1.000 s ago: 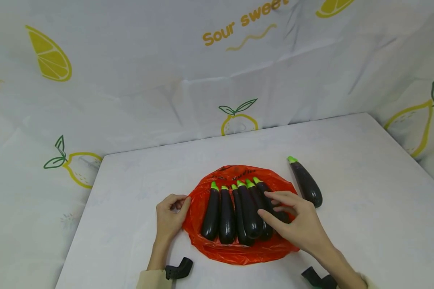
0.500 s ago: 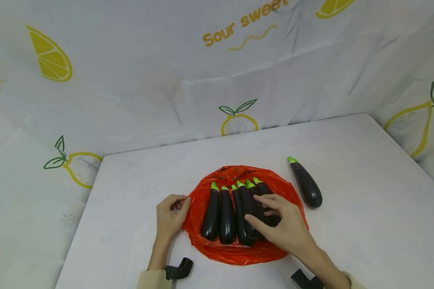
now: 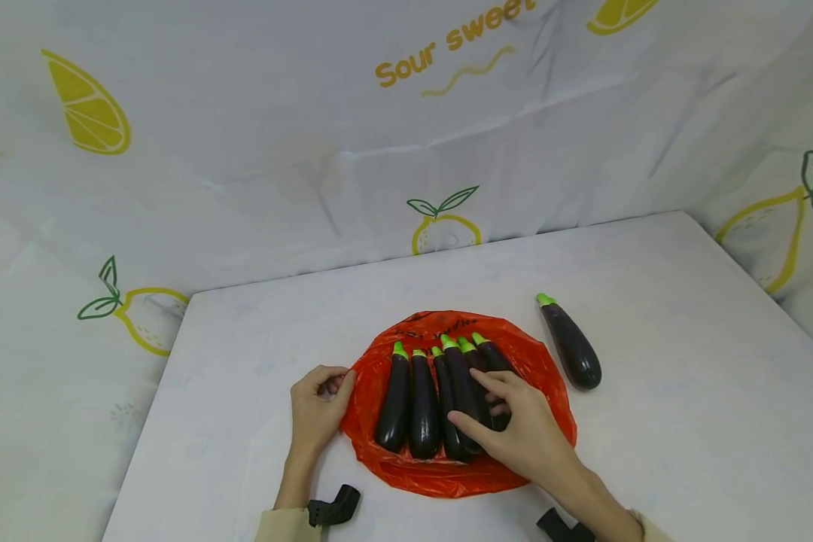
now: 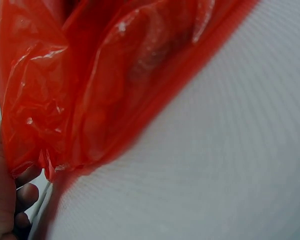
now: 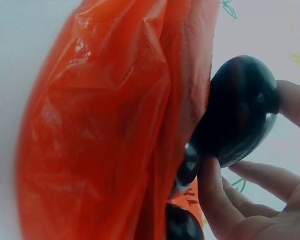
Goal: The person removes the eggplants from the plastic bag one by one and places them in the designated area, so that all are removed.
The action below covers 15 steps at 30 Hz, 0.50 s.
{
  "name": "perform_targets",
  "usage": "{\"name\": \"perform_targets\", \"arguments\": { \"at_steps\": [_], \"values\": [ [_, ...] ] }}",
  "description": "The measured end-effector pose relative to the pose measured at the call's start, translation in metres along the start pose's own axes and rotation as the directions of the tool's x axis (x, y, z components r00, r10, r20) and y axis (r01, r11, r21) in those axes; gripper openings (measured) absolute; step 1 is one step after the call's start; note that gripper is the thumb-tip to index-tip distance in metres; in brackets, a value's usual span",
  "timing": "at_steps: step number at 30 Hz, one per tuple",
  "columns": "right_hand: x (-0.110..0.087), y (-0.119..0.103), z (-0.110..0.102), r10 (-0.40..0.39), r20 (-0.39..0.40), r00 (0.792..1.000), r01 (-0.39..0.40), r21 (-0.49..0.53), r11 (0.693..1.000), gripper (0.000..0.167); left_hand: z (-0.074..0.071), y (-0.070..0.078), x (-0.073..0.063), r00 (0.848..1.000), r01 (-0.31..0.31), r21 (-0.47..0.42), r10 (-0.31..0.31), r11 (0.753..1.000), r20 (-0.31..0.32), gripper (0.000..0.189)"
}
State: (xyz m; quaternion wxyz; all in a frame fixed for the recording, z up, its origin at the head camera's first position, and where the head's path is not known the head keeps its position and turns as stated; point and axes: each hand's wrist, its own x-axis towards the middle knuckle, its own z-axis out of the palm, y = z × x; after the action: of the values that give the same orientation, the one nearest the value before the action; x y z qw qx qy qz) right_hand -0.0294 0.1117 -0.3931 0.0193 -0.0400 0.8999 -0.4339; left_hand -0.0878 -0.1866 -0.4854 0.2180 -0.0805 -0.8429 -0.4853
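An open red plastic bag [image 3: 440, 482] lies on the white table with several dark, green-capped eggplants [image 3: 391, 406] side by side in it. At its left edge my left hand [image 3: 320, 403] pinches the rim; in the left wrist view the fingers [image 4: 27, 197] curl against the gathered red plastic. My right hand [image 3: 525, 433] reaches over the right part of the bag and grips one eggplant [image 3: 462, 382] across its body. The right wrist view shows that eggplant [image 5: 240, 110] between thumb and fingers, its lower part behind the bag's side. The hand partly covers the rightmost eggplants.
One more eggplant [image 3: 572, 345] lies on the table, to the right of the bag. A white cloth with lemon prints [image 3: 447, 232] hangs behind the table [image 3: 264, 331]. Black wrist mounts [image 3: 335, 506] sit on both wrists.
My right hand has moved left over the bag, from the rightmost eggplants onto a more central one, which has shifted slightly. The left hand stays at the bag's edge.
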Motion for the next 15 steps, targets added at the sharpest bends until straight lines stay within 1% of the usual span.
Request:
{"name": "perform_targets", "arguments": {
  "at_steps": [6, 10, 15],
  "values": [
    [-0.0012, -0.0012, 0.0014, 0.025, 0.002, 1.000, -0.025, 0.004, 1.000, 0.061, -0.0004, 0.0003, 0.0000, 1.000, 0.007, -0.003, -0.007, 1.000, 0.004, 0.005],
    [-0.0016, -0.0020, 0.0027, 0.009, -0.018, 1.000, -0.009, 0.019, 1.000, 0.055, 0.0002, 0.0002, 0.0000, 1.000, -0.006, -0.007, 0.006, 1.000, -0.008, 0.008],
    [-0.0006, -0.0017, 0.0051, 0.009, -0.039, 0.999, -0.008, 0.029, 1.000, 0.051, 0.0004, 0.0004, 0.0004, 1.000, -0.020, -0.004, 0.020, 1.000, -0.013, 0.010]
  ]
}}
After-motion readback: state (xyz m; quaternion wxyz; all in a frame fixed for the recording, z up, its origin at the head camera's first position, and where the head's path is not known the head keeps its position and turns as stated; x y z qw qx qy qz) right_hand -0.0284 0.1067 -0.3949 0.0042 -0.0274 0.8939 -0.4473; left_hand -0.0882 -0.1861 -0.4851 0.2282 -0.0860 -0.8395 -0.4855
